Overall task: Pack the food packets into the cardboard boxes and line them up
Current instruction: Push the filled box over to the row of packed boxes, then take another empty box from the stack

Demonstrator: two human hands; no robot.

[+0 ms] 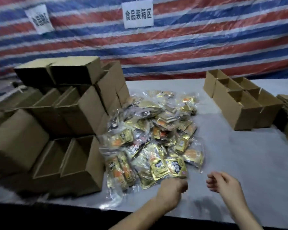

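Evidently most of the work is left: the pile of food packets [153, 138] lies loose on the counter [239, 163]. Left of the pile, open cardboard boxes [70, 130] are stacked untidily and look empty. Beyond the pile to the right, a short row of boxes [239, 103] stands lined up, their contents hard to tell. At the pile's near edge the left hand [172, 188] is curled, but I cannot tell whether it holds a packet. The right hand [223, 181], loosely curled beside it, holds nothing.

The food packets [153, 138] are glossy, crinkled clear plastic over shiny gold foil. The cardboard boxes [56, 122] at nine and two o'clock are matt brown. The table [239, 163] looks pale, smooth and matt. At twelve o'clock hangs a crinkled, faintly shiny plastic tarpaulin [189, 47] bearing a matt paper sign [138, 14].
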